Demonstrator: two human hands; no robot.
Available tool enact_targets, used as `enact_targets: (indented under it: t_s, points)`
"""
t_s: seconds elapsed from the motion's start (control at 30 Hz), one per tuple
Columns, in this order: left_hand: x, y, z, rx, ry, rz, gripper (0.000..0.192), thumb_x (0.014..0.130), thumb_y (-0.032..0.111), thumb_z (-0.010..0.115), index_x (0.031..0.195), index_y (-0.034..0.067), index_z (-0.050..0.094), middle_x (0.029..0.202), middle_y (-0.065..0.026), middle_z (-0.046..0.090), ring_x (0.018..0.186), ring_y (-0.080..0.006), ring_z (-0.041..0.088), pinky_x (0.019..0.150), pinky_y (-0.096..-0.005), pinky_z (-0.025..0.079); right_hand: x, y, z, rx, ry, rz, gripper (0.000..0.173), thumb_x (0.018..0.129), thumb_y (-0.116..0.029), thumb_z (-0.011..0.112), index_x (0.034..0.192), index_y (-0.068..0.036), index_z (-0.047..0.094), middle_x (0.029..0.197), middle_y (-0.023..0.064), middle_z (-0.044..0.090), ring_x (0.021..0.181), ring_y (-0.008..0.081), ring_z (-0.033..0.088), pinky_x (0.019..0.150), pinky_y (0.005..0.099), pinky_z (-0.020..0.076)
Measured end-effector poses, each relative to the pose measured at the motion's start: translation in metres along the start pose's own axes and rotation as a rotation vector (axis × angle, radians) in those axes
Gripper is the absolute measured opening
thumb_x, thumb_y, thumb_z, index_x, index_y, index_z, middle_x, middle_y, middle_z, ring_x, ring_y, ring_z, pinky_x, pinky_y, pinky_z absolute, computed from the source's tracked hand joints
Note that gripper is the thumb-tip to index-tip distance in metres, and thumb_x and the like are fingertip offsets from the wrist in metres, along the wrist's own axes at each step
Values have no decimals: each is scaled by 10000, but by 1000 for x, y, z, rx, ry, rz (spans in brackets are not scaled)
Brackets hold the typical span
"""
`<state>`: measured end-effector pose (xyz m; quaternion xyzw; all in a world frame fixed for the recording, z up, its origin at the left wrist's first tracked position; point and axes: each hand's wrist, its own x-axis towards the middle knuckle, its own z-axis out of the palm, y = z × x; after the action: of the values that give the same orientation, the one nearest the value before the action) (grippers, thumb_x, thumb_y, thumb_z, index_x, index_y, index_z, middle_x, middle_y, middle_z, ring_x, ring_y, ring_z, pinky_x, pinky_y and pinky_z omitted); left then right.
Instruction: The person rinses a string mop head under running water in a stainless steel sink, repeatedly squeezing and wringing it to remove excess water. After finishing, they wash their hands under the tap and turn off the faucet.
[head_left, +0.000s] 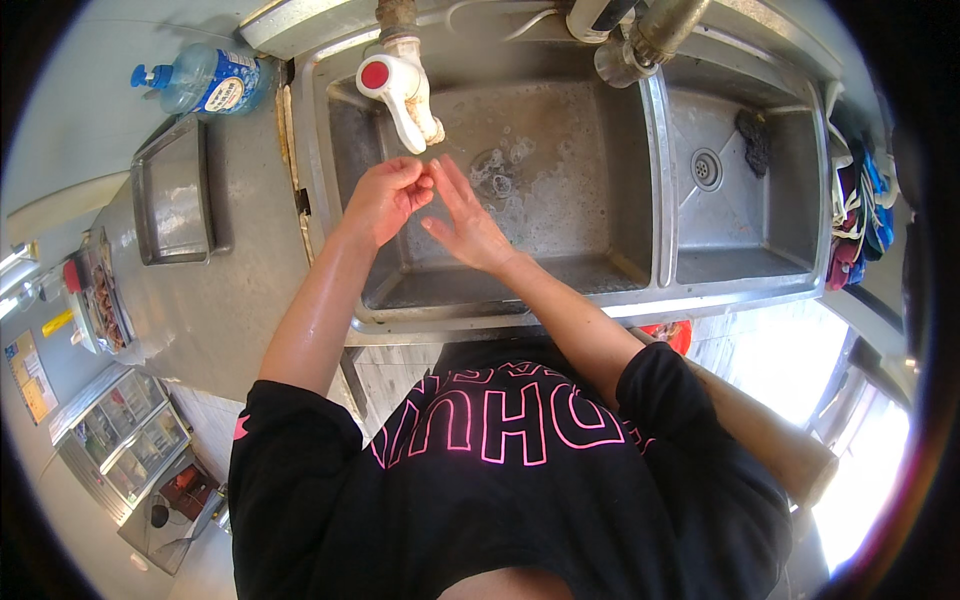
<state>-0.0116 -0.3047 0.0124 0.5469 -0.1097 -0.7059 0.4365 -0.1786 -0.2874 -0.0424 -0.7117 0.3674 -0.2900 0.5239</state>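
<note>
My left hand is over the left side of a large stainless-steel sink basin, just below a white tap with a red cap and a lever handle. Its fingers are curled in, the thumb against the forefinger, with nothing seen in them. Beside it, my right hand is spread with fingers straight and thumb apart. The fingertips of both hands meet or nearly meet under the spout. Wet skin shines on my left forearm. Foam lies around the drain below; no water stream can be made out.
A smaller basin on the right holds a dark scouring pad. On the left counter are a blue pump bottle and a metal tray. A metal pipe overhangs the divider. Cloths hang at the right.
</note>
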Motion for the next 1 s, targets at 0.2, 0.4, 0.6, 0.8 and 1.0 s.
enact_targets:
  t_s: [0.2,0.4,0.6,0.8,1.0]
  points:
    - [-14,4,-5,314,79,76,103,870,115,589,896,17,605,871,-42,619,781,-129,579,732,-269,487,13,27,-4,429,5,209,790,879,-303,615,1470,-133,119,1504,135,162,1282,292,382,1041,389,346]
    - [-19,-8,9,850,-9,353,120,758,14,652,860,3,589,802,-50,617,734,-131,587,683,-263,477,17,24,-10,260,37,155,853,825,-354,659,1462,-124,140,1468,195,222,1232,320,448,993,396,395]
    - [-17,-9,12,1029,21,397,127,726,-13,650,796,-13,545,686,-96,583,631,-162,574,604,-287,459,19,14,-16,55,49,149,879,777,-259,700,1457,-131,159,1458,216,220,1270,387,373,1010,433,367]
    - [-17,-12,9,1033,54,449,148,709,-15,668,782,-16,539,679,-117,582,614,-193,571,589,-312,453,24,7,-22,-132,93,26,904,749,-222,722,1453,-121,165,1454,215,230,1283,416,329,1020,465,333]
    - [-21,-4,18,1137,69,529,147,716,-12,674,785,-17,545,693,-115,583,614,-209,571,593,-311,453,28,1,-25,-170,98,101,931,732,-171,736,1455,-103,152,1467,197,209,1305,375,318,1033,420,346]
